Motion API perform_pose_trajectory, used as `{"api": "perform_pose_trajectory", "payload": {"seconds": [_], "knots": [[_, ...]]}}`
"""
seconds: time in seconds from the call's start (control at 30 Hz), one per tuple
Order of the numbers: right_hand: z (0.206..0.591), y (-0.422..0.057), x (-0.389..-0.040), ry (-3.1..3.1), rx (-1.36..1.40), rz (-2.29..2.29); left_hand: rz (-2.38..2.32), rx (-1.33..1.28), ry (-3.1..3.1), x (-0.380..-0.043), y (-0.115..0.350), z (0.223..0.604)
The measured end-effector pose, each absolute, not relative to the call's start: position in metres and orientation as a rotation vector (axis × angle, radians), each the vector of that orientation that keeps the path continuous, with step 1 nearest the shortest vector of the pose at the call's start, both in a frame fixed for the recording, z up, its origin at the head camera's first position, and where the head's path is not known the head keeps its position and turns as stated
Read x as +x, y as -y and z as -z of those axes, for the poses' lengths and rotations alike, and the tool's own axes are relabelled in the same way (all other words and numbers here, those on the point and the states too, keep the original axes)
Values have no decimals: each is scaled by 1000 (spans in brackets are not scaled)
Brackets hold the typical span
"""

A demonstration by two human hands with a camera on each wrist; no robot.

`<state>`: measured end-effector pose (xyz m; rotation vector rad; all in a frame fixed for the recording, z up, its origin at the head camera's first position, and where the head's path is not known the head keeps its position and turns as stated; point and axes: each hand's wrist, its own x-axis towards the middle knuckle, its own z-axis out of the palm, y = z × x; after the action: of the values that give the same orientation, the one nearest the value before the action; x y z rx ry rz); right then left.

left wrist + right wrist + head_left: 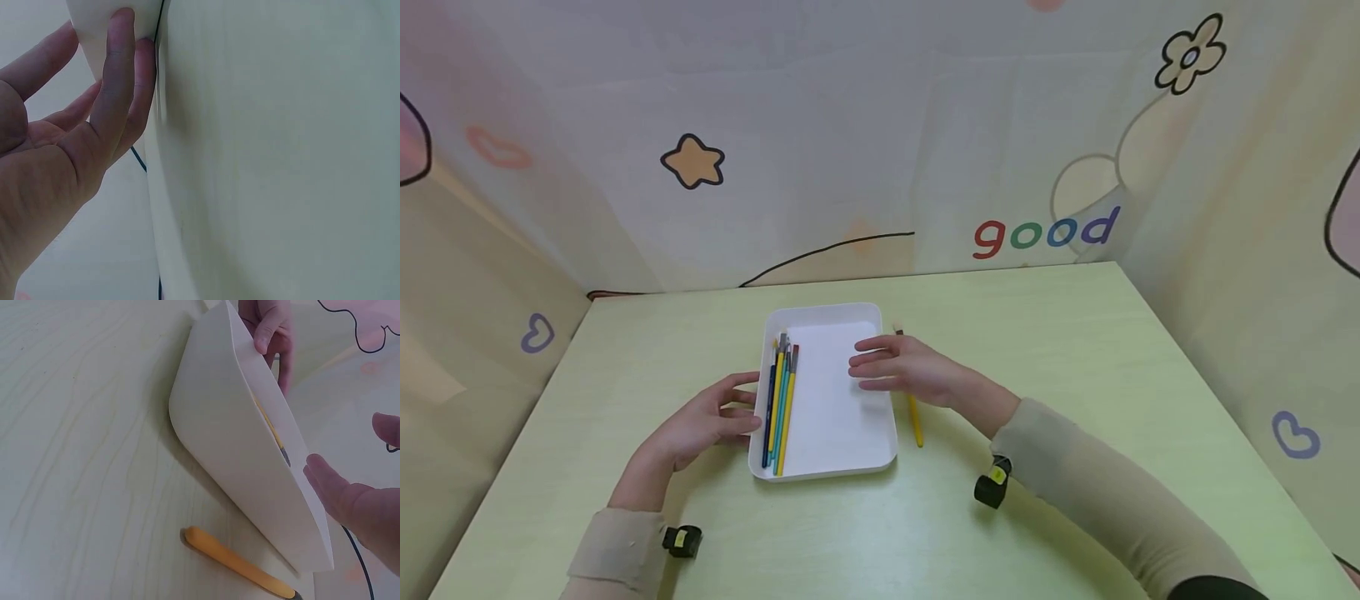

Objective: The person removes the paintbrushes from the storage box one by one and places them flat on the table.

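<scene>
A white rectangular tray lies on the table. Several thin paintbrushes, with yellow, teal and dark handles, lie side by side along its left part. My left hand touches the tray's left outer wall with fairly straight fingers, also seen close up in the left wrist view. My right hand is over the tray's right rim, fingers extended and slightly spread, holding nothing. Beneath it, a yellow-handled paintbrush lies on the table just right of the tray, partly hidden by the hand. That handle appears orange in the right wrist view.
The pale wooden table extends around the tray on all sides. A printed curtain with a star, a flower and the word "good" stands behind it and along both sides. A small black camera hangs at each wrist.
</scene>
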<state>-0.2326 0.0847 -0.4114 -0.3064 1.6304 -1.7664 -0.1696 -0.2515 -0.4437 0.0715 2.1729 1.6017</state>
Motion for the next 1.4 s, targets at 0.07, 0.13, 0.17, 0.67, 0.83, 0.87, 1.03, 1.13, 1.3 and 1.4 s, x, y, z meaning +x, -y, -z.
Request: {"api": "perform_pose_trajectory", "payload": {"seconds": [0.07,0.13,0.17,0.67,0.83,0.87,1.03,1.13,1.3,1.4], "knots": [[412,-80,-233,-1627,-305,1761,-1605,77,-2170,-170,252,444],[413,-76,-233,-1614,-303,1761,-1609,82,-2166,-171,251,444],[414,-74,-233,-1600,-302,1766,-1610,83,-2164,-171,251,444],[431,-43,-225,-1517,-189,1746,-1610,79,-2163,-171,252,444],[435,-35,-222,-1492,-172,1762,-1614,80,-2159,-170,253,444],[435,-33,-221,-1485,-170,1765,-1613,81,-2157,-170,253,444],[435,-26,-219,-1448,-156,1774,-1609,79,-2152,-170,253,444],[435,-22,-218,-1440,-152,1777,-1609,85,-2149,-170,253,444],[436,-15,-218,-1418,-161,1785,-1615,105,-2143,-170,253,443],[437,-11,-218,-1396,-170,1790,-1614,107,-2143,-170,253,443]]}}
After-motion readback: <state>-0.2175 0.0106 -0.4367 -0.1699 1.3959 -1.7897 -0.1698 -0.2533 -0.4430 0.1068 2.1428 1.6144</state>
